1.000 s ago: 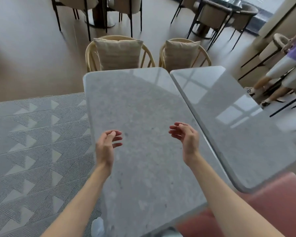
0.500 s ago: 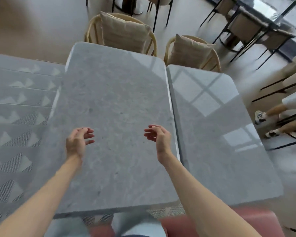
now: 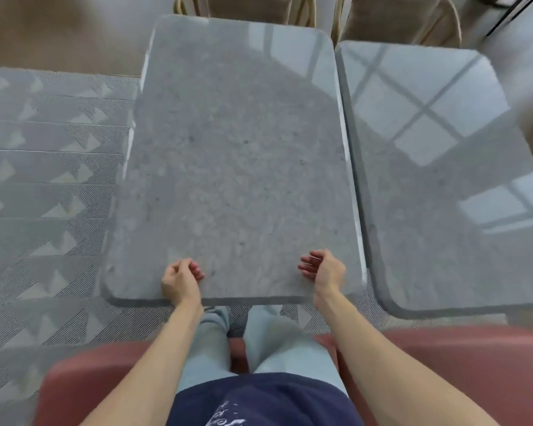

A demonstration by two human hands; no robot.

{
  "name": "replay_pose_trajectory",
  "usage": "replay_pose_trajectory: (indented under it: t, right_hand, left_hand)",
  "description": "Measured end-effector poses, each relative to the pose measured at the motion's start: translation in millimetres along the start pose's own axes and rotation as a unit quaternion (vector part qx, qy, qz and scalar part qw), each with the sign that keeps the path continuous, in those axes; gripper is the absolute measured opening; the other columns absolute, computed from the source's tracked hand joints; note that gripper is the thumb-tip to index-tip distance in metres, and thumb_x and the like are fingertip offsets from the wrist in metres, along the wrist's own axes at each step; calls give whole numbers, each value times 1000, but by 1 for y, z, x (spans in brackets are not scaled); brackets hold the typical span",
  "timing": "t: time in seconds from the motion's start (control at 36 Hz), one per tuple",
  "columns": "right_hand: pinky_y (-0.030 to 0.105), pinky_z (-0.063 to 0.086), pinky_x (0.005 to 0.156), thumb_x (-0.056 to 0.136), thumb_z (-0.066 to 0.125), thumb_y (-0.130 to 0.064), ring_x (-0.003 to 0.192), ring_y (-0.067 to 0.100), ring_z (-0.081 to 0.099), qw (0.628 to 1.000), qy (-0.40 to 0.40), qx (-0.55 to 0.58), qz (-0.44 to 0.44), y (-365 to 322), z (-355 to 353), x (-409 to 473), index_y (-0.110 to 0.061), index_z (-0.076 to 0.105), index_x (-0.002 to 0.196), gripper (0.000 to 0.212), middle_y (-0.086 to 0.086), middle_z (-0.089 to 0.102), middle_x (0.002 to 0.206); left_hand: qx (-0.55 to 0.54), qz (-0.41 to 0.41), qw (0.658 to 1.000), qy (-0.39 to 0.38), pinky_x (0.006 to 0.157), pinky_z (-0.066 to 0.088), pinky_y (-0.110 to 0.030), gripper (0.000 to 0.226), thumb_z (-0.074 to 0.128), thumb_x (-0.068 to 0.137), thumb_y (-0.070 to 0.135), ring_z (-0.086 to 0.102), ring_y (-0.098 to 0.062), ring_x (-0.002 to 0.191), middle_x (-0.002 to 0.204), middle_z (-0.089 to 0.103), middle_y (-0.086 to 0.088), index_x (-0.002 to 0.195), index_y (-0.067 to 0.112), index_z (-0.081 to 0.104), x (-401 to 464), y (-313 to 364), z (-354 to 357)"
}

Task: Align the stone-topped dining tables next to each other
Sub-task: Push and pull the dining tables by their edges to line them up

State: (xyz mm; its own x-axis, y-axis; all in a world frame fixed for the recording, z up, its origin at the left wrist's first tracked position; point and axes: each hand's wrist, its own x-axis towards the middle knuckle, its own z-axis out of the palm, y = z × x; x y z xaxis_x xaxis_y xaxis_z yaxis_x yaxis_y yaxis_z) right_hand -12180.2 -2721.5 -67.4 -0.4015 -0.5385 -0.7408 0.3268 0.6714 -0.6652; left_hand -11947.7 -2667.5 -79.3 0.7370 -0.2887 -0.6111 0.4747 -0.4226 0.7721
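We look down on two stone-topped worktops that stand side by side. The left worktop is directly in front of us, and the right worktop is just beside it, with only a thin line between their long edges. The near edge of the right worktop lies a little closer to us than the near edge of the left one, so their ends are not level.

Our left hand and our right hand are both over the near end of the left worktop. The fingers of each hand are loosely curled and hold nothing; we cannot tell if they touch the stone.

Under the worktops we see a grey patterned rug. Two cushioned chairs stand at the far side, and a pink seat is behind our legs.
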Motion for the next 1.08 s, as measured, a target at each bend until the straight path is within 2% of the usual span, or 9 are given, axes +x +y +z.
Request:
replay_pose_trajectory:
  t: [0.08, 0.22, 0.33, 0.42, 0.47, 0.58, 0.75, 0.92, 1.08]
  right_hand:
    - [21, 40, 34, 89, 48, -13, 34, 19, 54, 995, 96, 12, 9, 23, -15, -9, -6, 59, 67, 26, 9, 61, 50]
    - [32, 50, 51, 92, 54, -39, 42, 21, 58, 972, 223, -29, 73, 65, -47, -22, -1, 64, 70, 46, 9, 62, 48]
    - [36, 56, 73, 87, 65, -57, 75, 23, 63, 976, 104, 123, 144, 78, -53, -20, -7, 60, 98, 51, 9, 65, 86]
    - [39, 57, 83, 86, 66, -56, 97, 27, 65, 964, -14, 209, 161, 71, -52, -11, -10, 64, 117, 56, 12, 69, 111]
    - [42, 59, 75, 87, 64, -56, 103, 31, 66, 953, -58, 245, 169, 62, -51, -6, -13, 65, 117, 52, 15, 69, 115]
    - [45, 56, 69, 91, 64, -49, 103, 35, 65, 939, -67, 280, 188, 58, -50, -3, -10, 61, 118, 48, 18, 66, 115]
    - [51, 48, 103, 94, 62, -38, 114, 37, 61, 937, -89, 284, 181, 58, -59, 0, -6, 53, 129, 49, 20, 61, 127]
    - [57, 46, 103, 93, 65, -30, 120, 42, 57, 937, -87, 285, 185, 55, -64, -2, -4, 40, 143, 61, 23, 56, 134]
    - [55, 48, 102, 93, 65, -26, 120, 40, 57, 937, -91, 287, 176, 58, -67, -1, -4, 39, 144, 62, 23, 57, 134]
  left_hand:
    - [34, -4, 997, 69, 46, 47, -28, 12, 57, 87, 16, 54, -13, 43, 63, 58, -10, 80, 7, 59, -5, -10, -4]
    - [83, -108, 976, 169, 82, 55, -43, 51, 68, 81, 48, 66, -33, 89, 100, 68, -17, 104, 2, 64, -17, -31, -15]
    - [-49, -255, 962, 85, 87, 54, -41, 74, 75, 73, 62, 61, -28, 94, 108, 55, -7, 120, 11, 49, -25, -47, -26]
    - [-167, -281, 943, -64, 102, 49, -41, 55, 69, 81, 58, 61, -26, 114, 117, 64, -7, 114, 15, 57, -14, -54, -30]
    - [-230, -285, 925, -104, 105, 46, -42, 47, 65, 86, 54, 59, -26, 118, 114, 64, -7, 114, 17, 60, -9, -55, -30]
    - [-254, -278, 920, -111, 101, 48, -42, 44, 64, 89, 52, 62, -26, 107, 119, 64, -9, 111, 14, 61, -8, -54, -27]
    - [-272, -275, 914, -125, 104, 47, -45, 49, 62, 91, 50, 61, -29, 107, 112, 63, -12, 118, 10, 56, -13, -53, -29]
    - [-254, -264, 921, -134, 102, 46, -45, 49, 55, 95, 50, 61, -29, 99, 110, 61, -12, 119, 9, 52, -16, -56, -29]
    - [-243, -252, 928, -127, 109, 42, -44, 54, 54, 96, 48, 56, -28, 120, 121, 60, -12, 131, 8, 49, -14, -58, -29]
